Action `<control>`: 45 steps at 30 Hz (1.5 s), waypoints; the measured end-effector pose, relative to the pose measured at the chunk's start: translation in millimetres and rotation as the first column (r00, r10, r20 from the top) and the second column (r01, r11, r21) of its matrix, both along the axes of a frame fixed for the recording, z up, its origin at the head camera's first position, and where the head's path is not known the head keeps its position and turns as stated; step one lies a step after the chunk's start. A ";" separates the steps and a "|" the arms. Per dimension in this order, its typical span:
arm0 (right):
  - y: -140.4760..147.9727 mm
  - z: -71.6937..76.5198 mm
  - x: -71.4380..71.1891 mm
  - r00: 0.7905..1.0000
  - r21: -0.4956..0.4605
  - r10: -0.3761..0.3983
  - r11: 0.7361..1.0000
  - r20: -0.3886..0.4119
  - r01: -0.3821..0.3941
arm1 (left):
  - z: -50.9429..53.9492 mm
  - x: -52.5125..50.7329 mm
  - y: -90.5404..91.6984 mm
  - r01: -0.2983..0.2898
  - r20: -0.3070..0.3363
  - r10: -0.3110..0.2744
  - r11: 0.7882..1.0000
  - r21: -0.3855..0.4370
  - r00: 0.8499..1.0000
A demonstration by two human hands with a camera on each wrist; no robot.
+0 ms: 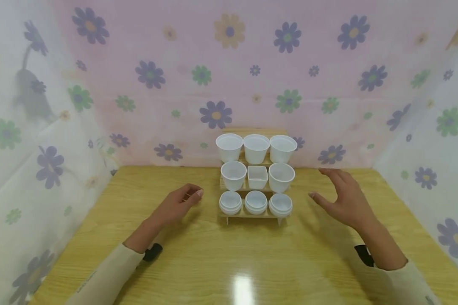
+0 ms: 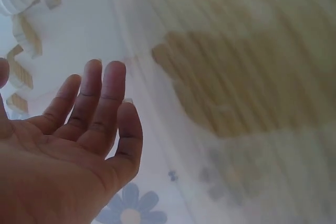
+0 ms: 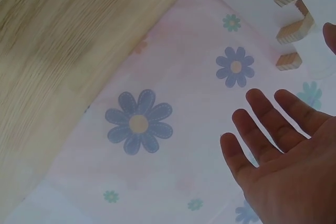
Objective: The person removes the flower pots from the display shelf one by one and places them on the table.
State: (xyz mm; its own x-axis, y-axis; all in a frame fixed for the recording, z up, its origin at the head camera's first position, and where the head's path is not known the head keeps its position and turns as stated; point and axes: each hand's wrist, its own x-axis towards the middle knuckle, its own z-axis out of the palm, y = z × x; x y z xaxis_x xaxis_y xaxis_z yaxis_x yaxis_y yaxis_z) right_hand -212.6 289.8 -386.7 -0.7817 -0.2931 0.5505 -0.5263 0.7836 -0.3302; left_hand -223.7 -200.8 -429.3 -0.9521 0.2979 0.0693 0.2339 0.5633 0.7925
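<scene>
A small wooden tiered stand rests on the table with white containers on its three levels. Round cups fill the top tier. On the middle tier a square white cup sits between two round ones. Small round lidded-looking jars line the bottom tier. My left hand hovers left of the stand, holding nothing, its fingers relaxed and slightly bent. To the right of the stand, my right hand is raised with thumb and fingers apart, also holding nothing. Neither touches the stand.
The wooden table extends around the stand, with a bright reflection near its front. A flowered cloth hangs behind it and along both sides. Dark bands show at both wrists.
</scene>
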 end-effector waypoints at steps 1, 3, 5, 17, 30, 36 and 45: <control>-0.3 -0.3 1.2 1.000 -0.003 0.003 1.000 0.001 -0.003 | -0.9 0.2 1.3 0.005 0.013 -0.005 1.000 0.009 1.000; -1.1 -1.4 3.1 1.000 -0.008 0.003 1.000 0.002 -0.003 | -1.4 0.8 3.8 0.021 0.040 -0.022 0.999 0.039 0.999; -2.0 -2.6 3.8 1.000 -0.014 0.005 1.000 0.000 -0.005 | -1.3 1.0 5.7 0.033 0.060 -0.037 0.997 0.067 0.998; -8.1 -4.5 -0.5 1.000 0.001 0.024 1.000 -0.006 -0.024 | -9.4 -5.0 11.2 0.097 0.139 -0.127 0.973 0.208 0.982; -17.0 -9.9 1.7 0.998 -0.002 0.050 0.999 0.026 -0.050 | -12.3 -4.5 20.7 0.112 0.216 -0.178 0.952 0.285 0.960; -23.1 -12.8 2.3 0.996 -0.008 0.088 0.996 0.016 -0.088 | -16.2 -2.6 25.6 0.094 0.256 -0.195 0.928 0.360 0.947; -33.0 -16.5 2.0 0.988 -0.029 0.148 0.988 -0.032 -0.149 | -20.5 -5.8 30.1 0.084 0.284 -0.231 0.889 0.449 0.930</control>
State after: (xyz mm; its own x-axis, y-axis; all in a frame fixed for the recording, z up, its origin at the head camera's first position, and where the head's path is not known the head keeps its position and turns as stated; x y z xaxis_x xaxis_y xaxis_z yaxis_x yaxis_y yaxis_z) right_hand -210.6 256.9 -403.2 -0.7139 -0.3867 0.5838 -0.6459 0.6856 -0.3357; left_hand -229.6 -170.7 -449.9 -0.8856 0.4578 -0.0780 -0.0177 0.1344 0.9908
